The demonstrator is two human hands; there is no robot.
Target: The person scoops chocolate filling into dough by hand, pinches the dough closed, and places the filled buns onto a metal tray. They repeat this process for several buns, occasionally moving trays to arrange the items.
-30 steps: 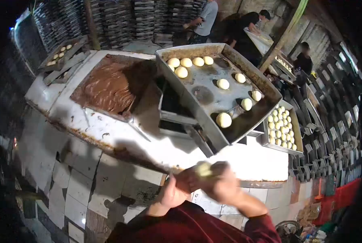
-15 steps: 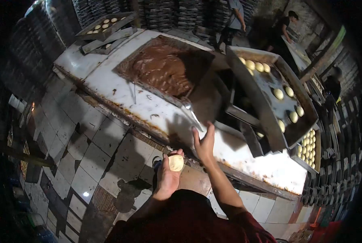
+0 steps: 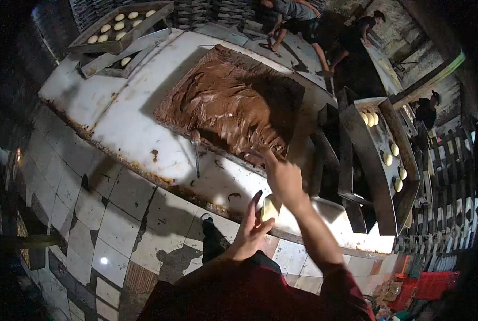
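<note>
Dough piece [image 3: 270, 207], flattened and pale, sits in the left hand [image 3: 251, 230], pinched between thumb and fingers just below the counter [image 3: 126, 128] edge. Right hand [image 3: 283, 178] reaches over the counter to the near edge of the brown filling [image 3: 233, 104] (chocolate-coloured, spread in a tray); whether its fingers grip anything cannot be told. A spoon [image 3: 196, 150] lies left of that hand. Right of the filling, a tilted tray [image 3: 367, 160] holds dough balls [image 3: 388, 159].
</note>
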